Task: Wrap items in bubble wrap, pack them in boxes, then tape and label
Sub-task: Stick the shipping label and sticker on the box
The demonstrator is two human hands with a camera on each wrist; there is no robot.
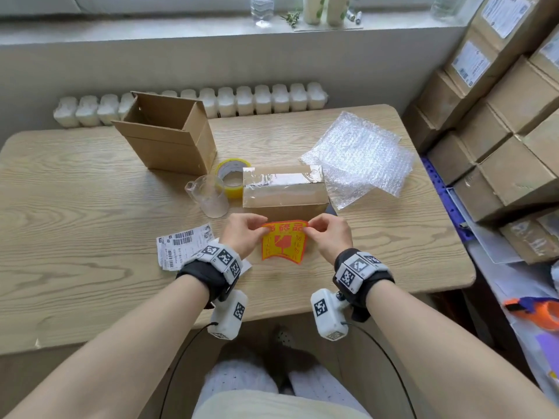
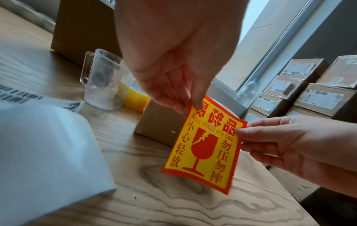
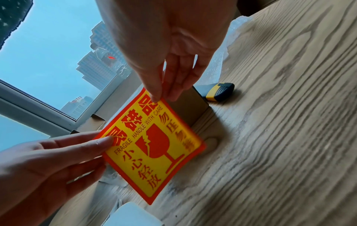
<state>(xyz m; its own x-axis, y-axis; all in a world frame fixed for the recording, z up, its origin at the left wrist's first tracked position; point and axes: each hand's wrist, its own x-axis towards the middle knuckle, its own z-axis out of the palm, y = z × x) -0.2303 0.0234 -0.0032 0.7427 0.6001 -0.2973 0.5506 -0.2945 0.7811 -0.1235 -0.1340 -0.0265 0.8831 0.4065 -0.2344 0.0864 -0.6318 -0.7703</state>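
Note:
A yellow and red fragile sticker (image 1: 283, 241) hangs just above the table in front of a taped-up cardboard box (image 1: 284, 192). My left hand (image 1: 242, 234) pinches its top left corner and my right hand (image 1: 325, 234) pinches its top right corner. The left wrist view shows the sticker (image 2: 204, 146) with its glass symbol, my left hand (image 2: 185, 105) on one top corner and my right hand (image 2: 243, 134) on the other. In the right wrist view the sticker (image 3: 152, 146) is held the same way by my right hand (image 3: 158, 97) and left hand (image 3: 104, 142).
An open cardboard box (image 1: 169, 134) stands at the back left of the table (image 1: 75, 213). A yellow tape roll (image 1: 231, 176) and a clear measuring cup (image 1: 210, 195) sit beside the taped box. Bubble wrap sheets (image 1: 360, 155) lie to the right, shipping labels (image 1: 181, 246) to the left, a utility knife (image 3: 218, 91) behind the box. Labelled boxes (image 1: 499, 116) are stacked at the right.

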